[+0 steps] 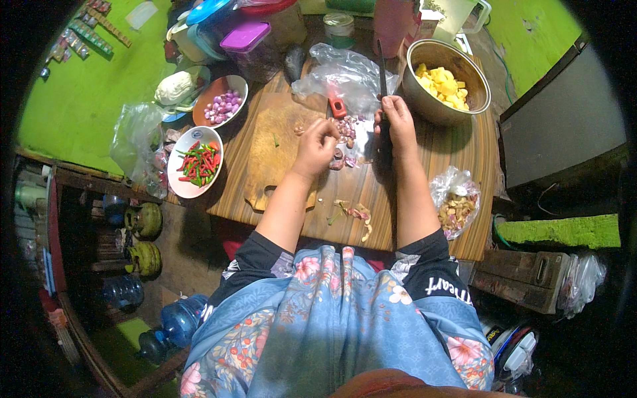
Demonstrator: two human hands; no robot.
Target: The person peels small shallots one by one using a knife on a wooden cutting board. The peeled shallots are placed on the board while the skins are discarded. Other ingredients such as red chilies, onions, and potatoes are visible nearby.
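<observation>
My right hand point(397, 123) grips a knife point(383, 78), its dark blade pointing away from me. Over the right edge of a wooden cutting board point(269, 152), my left hand point(316, 147) is closed with curled fingers; what they hold, if anything, is hidden. Between my hands lie small reddish-purple shallots point(347, 131) with bits of skin on a pale sheet. A crumpled clear plastic bag point(342, 73) spreads just beyond them, beside a small red object point(338, 107). Nearer me, peel scraps point(358, 213) rest on the striped table point(318, 229).
At the left stand a bowl of red and green chillies point(198, 164), a bowl of peeled shallots point(223, 106) and a cabbage point(175, 87). A metal pot point(479, 99) of yellow chunks is far right, a bag of peelings point(456, 204) nearer. Lidded tubs point(249, 50) crowd the back.
</observation>
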